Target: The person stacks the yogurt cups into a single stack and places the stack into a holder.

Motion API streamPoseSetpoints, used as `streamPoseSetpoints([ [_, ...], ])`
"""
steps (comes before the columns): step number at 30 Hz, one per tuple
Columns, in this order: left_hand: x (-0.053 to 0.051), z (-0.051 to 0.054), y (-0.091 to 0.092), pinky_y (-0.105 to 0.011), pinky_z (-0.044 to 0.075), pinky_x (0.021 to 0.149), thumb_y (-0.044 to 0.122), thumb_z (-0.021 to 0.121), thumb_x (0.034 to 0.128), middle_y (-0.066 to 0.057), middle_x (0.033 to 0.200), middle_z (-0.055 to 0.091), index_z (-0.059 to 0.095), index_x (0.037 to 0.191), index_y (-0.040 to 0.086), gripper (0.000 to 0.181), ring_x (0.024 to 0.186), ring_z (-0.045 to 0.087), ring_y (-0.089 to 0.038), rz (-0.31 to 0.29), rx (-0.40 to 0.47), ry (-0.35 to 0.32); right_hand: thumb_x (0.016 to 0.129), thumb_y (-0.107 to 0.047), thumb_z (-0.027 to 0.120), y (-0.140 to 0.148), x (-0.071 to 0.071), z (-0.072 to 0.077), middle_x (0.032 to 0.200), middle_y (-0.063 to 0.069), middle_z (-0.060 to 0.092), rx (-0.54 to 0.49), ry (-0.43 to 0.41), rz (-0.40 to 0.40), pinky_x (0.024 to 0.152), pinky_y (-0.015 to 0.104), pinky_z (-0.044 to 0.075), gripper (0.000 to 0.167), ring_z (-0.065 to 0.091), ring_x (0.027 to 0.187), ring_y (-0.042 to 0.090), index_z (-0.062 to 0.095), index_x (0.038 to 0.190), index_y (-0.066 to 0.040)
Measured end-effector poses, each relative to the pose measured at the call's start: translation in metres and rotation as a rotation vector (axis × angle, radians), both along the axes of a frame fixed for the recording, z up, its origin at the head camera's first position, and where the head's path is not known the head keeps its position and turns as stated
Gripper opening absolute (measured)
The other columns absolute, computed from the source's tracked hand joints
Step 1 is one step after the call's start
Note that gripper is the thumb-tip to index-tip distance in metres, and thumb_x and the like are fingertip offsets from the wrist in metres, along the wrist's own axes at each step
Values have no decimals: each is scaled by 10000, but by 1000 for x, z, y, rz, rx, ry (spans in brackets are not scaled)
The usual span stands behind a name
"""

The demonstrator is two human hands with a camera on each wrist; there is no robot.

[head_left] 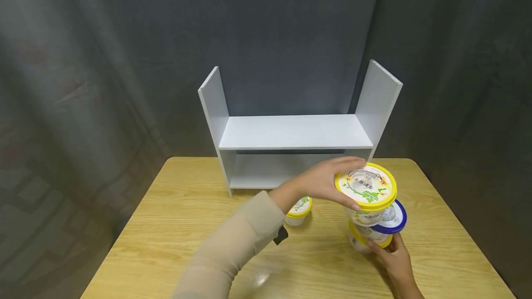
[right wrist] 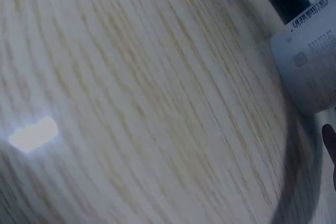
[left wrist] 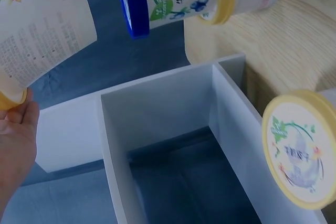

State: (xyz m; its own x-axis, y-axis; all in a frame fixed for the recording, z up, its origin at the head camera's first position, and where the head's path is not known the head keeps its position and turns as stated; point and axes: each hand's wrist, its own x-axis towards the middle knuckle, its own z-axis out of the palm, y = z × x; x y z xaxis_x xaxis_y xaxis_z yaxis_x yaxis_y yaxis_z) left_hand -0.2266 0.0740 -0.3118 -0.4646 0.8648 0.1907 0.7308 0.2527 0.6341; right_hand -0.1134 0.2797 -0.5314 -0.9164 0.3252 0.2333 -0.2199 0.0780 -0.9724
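Observation:
My left hand (head_left: 328, 181) grips a white tub with a yellow lid (head_left: 367, 186) by its lid rim, thumb in front and fingers behind. Below it, a blue-lidded tub (head_left: 392, 218) sits on a lower yellow-lidded tub (head_left: 359, 241), which stands on the table. In the left wrist view, a gap separates the held tub (left wrist: 47, 30) from the blue lid (left wrist: 132, 3). My right hand (head_left: 395, 262) holds the lower tub around its near side, thumb at its lid edge; part of its grip is hidden. Only a dark fingertip (right wrist: 329, 137) shows in the right wrist view.
A white two-level shelf (head_left: 295, 133) with tall side panels stands at the back of the wooden table (head_left: 174, 216). Another yellow-lidded tub (head_left: 300, 209) stands before it, partly behind my left forearm. Dark curtains (head_left: 291, 36) hang behind and at both sides.

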Motion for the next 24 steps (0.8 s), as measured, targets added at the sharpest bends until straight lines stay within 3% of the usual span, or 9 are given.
streamPoseSetpoints([
  [10, 0, 3, 36, -159, 213, 953, 444, 742, 598, 215, 1358, 190, 256, 1356, 280, 915, 1183, 134, 102, 50, -61, -17, 738, 85, 614, 3, 1, -1, 1045, -162, 514, 38, -24, -9, 726, 74, 389, 623, 485, 922, -49, 369, 1276, -110],
  [24, 2, -11, 64, -154, 242, 933, 438, 752, 585, 184, 1365, 210, 274, 1353, 269, 920, 1193, 176, 59, 114, -115, -23, 754, 56, 613, 3, 3, -1, 1056, -168, 503, 18, -56, 3, 724, 78, 387, 640, 468, 936, -50, 345, 1301, -141],
])
